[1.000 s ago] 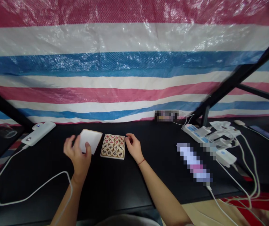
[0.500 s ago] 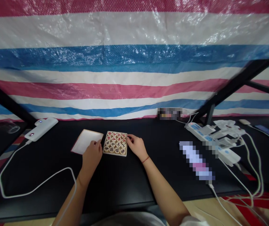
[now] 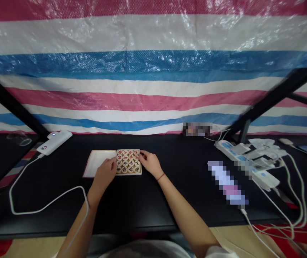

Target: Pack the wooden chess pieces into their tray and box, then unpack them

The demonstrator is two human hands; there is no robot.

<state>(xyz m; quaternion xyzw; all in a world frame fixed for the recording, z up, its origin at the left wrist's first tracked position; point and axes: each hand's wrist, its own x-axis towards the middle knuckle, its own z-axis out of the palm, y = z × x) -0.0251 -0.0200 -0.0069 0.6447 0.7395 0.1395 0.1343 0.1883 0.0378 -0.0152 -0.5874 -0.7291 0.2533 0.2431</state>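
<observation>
A small wooden tray (image 3: 139, 173) packed with several round chess pieces marked in red and black lies on the black table (image 3: 132, 200). My left hand (image 3: 105, 173) presses against the tray's left side with curled fingers. My right hand (image 3: 148, 163) grips its right side, a red string round the wrist. A flat white lid (image 3: 97, 167) with a reddish rim lies just left of the tray, partly under my left hand.
A white power bank (image 3: 53, 141) with a long white cable (image 3: 35, 208) sits at the left. Power strips and chargers (image 3: 247, 157) with tangled cords fill the right. A striped plastic sheet hangs behind, crossed by black frame bars. A clear cup (image 3: 19, 137) stands far left.
My left hand let go of the white lid and moved right to the tray's left edge. Both hands now hold the tray, which has been squared up beside the lid.
</observation>
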